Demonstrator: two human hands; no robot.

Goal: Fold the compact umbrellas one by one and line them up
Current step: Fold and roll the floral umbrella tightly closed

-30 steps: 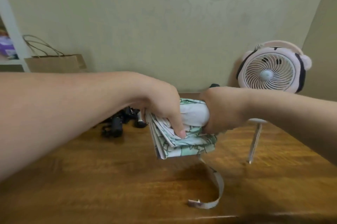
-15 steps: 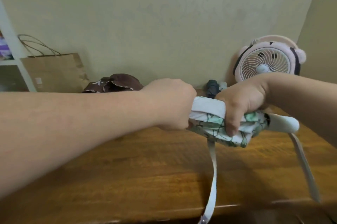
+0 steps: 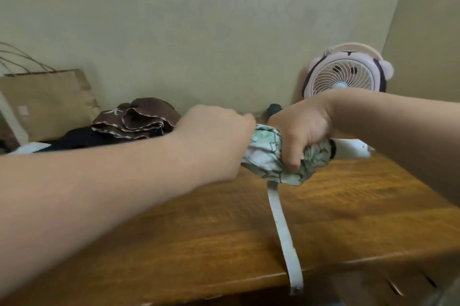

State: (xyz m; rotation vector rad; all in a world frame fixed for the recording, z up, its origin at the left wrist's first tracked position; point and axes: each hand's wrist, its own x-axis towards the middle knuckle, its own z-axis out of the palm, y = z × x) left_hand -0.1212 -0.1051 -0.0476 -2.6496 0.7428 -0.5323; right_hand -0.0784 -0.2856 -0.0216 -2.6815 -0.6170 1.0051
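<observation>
A white and green leaf-print compact umbrella [image 3: 263, 158] lies sideways above the wooden table, bunched between both hands. My left hand [image 3: 214, 136] grips its left end with curled fingers. My right hand [image 3: 298, 131] grips the canopy's right part from above. The white handle [image 3: 351, 148] sticks out to the right. Its white closing strap [image 3: 283, 233] hangs down over the table's front edge. A brown umbrella [image 3: 137, 119] lies bundled at the back left on dark fabric.
A pink desk fan [image 3: 346, 74] stands against the wall at the back right. A brown paper bag [image 3: 47, 101] leans at the back left. A small dark object [image 3: 273, 108] sits by the wall behind my hands. The wooden table [image 3: 199, 243] ends close to me.
The umbrella has turned from a flat hanging fold to lying sideways and bunched tight. My right hand now grips it from above. The strap swung from the tabletop to hanging over the edge.
</observation>
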